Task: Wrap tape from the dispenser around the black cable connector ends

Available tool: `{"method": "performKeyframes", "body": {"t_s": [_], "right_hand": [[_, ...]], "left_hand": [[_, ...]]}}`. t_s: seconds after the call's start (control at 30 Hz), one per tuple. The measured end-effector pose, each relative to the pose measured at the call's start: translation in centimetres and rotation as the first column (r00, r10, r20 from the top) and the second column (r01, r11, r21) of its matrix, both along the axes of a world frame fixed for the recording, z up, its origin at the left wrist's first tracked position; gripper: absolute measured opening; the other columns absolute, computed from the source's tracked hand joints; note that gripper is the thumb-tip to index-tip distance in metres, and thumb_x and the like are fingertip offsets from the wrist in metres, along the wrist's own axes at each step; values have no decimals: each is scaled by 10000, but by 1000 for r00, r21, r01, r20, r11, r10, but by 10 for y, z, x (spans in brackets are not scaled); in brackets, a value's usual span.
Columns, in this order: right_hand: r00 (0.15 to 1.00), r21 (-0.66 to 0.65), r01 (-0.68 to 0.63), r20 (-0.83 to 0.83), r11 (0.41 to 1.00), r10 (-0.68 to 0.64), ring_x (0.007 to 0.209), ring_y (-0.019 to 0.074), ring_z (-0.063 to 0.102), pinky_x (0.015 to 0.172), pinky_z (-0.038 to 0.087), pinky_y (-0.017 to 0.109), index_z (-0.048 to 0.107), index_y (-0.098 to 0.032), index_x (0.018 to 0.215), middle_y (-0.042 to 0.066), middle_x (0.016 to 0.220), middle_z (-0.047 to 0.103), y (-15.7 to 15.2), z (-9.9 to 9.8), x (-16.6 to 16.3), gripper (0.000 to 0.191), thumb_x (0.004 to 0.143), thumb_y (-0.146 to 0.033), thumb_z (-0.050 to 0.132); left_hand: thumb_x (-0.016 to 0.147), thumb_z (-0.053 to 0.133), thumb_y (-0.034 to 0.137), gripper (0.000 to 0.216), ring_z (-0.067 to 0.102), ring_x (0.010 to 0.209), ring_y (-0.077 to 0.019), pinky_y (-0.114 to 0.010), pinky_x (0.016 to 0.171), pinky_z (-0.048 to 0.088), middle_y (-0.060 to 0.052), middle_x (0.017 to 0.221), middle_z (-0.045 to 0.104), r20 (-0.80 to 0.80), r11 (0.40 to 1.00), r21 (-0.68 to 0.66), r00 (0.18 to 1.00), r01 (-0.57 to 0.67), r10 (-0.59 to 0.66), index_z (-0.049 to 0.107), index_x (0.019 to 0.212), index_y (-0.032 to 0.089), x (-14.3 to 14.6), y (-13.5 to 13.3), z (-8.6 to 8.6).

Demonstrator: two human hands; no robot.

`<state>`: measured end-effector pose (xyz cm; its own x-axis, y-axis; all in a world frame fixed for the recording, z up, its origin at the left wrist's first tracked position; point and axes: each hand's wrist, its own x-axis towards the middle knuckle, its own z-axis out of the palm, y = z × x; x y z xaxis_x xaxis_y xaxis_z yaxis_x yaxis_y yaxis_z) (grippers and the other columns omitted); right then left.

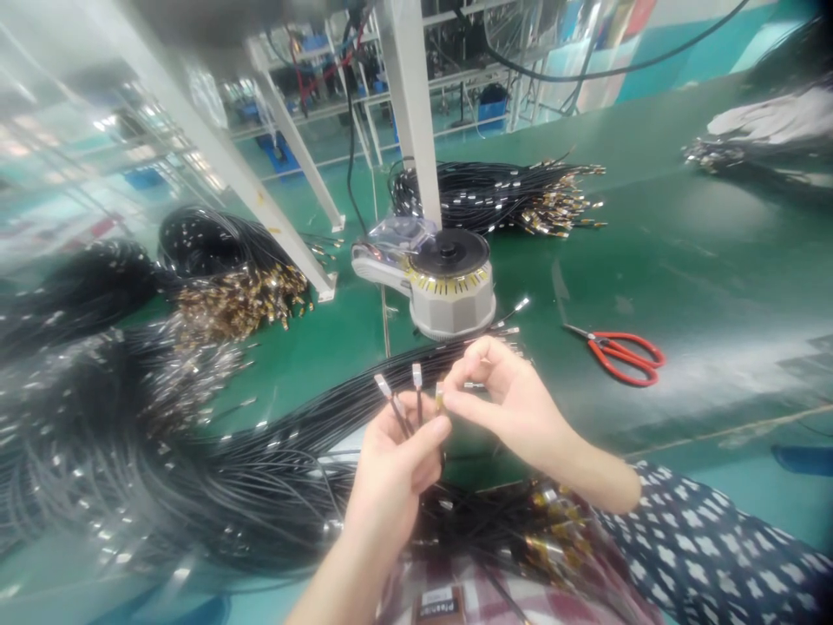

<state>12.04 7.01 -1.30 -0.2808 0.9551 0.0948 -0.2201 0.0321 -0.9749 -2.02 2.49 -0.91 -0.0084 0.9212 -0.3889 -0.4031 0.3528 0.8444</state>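
Observation:
My left hand [398,464] is closed around several thin black cables [418,406], whose silvery connector ends stick up above the fingers. Close beside it, my right hand [498,391] pinches a small connector end with a yellowish piece [440,398] on it between thumb and forefinger. Just beyond the hands sits a round tape dispenser [452,304] with a black top disc and yellow strips around its rim. A long bundle of black cables [338,395] runs under and behind my hands. More cables with yellow-tipped ends [560,529] lie near my lap.
Red-handled scissors [626,356] rest on the green table [683,260] at the right. Cable bundles [240,295] cover the left side, and another bundle [501,195] lies behind the dispenser. White metal posts [416,113] stand on the table. A pale glove [781,117] is far right.

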Motion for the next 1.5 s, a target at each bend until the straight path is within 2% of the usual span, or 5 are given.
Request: {"method": "performKeyframes", "body": {"t_s": [0.7, 0.83, 1.0, 1.2, 1.5], "right_hand": [[994, -8, -79, 70, 997, 79, 757, 138, 626, 763, 501, 305, 503, -200, 800, -19, 759, 626, 17, -3, 9, 218, 753, -204, 716], [983, 34, 48, 178, 998, -54, 853, 182, 638, 849, 490, 365, 570, -190, 857, 34, 848, 661, 22, 1, 26, 177, 802, -318, 679], [960, 57, -32, 280, 998, 14, 906, 201, 646, 882, 484, 375, 640, -185, 854, 58, 915, 696, 28, 9, 45, 163, 840, -348, 635], [978, 9, 142, 156, 990, -142, 958, 189, 643, 929, 472, 363, 639, -195, 885, 47, 945, 712, 34, -1, 66, 125, 839, -310, 653], [983, -12, -147, 110, 989, 148, 868, 140, 674, 852, 517, 316, 601, -210, 1073, 62, 1212, 615, 10, 13, 46, 168, 932, -236, 516]], "left_hand": [[704, 785, 320, 275, 161, 340, 35, -136, 331, 111, 29, 579, 554, 263, 966, 9, 932, 257, -250, 601, 696, 116, -12, 12, -18], [803, 693, 311, 196, 245, 354, 38, -152, 354, 141, -20, 785, 611, 200, 974, 56, 953, 221, -228, 651, 811, 120, -5, 9, -11], [852, 624, 326, 198, 261, 348, 11, -171, 355, 154, 6, 680, 564, 128, 991, 40, 983, 130, -134, 673, 835, 135, 2, 8, -6], [773, 712, 315, 197, 464, 476, -73, -207, 457, 358, -4, 623, 573, -4, 996, 74, 999, 40, -39, 731, 826, 126, -6, 4, -2], [750, 743, 329, 211, 353, 432, -34, -198, 435, 223, 22, 601, 525, -1, 997, 77, 1000, 7, -7, 700, 809, 131, -3, 4, 9]]}}
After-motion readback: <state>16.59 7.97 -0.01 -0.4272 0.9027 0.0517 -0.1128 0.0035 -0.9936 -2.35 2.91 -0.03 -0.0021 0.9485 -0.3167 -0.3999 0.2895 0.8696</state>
